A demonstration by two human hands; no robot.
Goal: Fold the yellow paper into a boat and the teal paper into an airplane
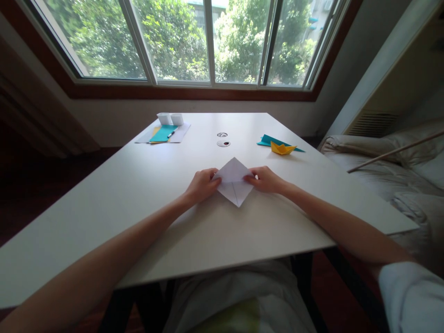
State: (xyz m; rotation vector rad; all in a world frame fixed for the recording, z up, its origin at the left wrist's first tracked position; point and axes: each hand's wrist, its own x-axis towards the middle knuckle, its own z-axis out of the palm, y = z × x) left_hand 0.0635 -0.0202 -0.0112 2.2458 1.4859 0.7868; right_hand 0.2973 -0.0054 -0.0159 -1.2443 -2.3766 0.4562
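Both hands, left hand [202, 185] and right hand [265, 179], pinch the white paper [234, 182]; fingers look closed. Uneven pulling could maybe tear it.

White folded paper diamond [234, 182]: matt, thin, creased. Large white table [138, 194]: smooth, matt laminate look. Yellow folded paper boat [282, 148] on teal paper sheet [268, 140]: matt. Small white cups [169, 119]: plastic-looking, slight sheen. Grey bedding [391, 171]: soft rumpled cloth.
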